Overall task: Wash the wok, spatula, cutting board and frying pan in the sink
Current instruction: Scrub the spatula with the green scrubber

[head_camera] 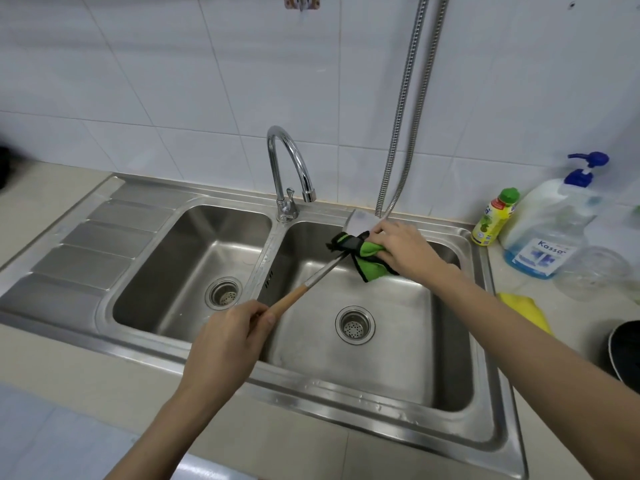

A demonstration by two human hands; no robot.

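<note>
Spatula (313,277) held slantwise over the right basin (346,296) of the sink (145,344), wooden handle low and near, metal shaft rising to a pale blade by the far rim. Left hand (228,336) as grip clenched round the handle end, thumb along the wood; right hand (403,247) grasping a green cloth (370,259) bunched against the blade and neck. Likely light and stiff, long enough to lever against a loose hold, so best taken well up the wooden handle where bare wood offers friction; metal shaft probably slick once wet, blade edge thin, worth wiping from the flat rather than along the edge. Cloth soft, limp, apt to slide off smooth steel unless pinched round it. Both basins bare of dishes, only strainers at the drains and a few drops on the rim; no stream visible from the tap (291,164). On the table (540,427) to the right: a small yellow bottle (493,218) with green cap, a large pump bottle (550,230) with blue liquid low inside, a clear jar (594,271) with no visible contents, a yellow rag (526,308), and a dark round rim at the edge, perhaps a pan (625,348), too cropped to say. Wok and cutting board not in view.
</note>
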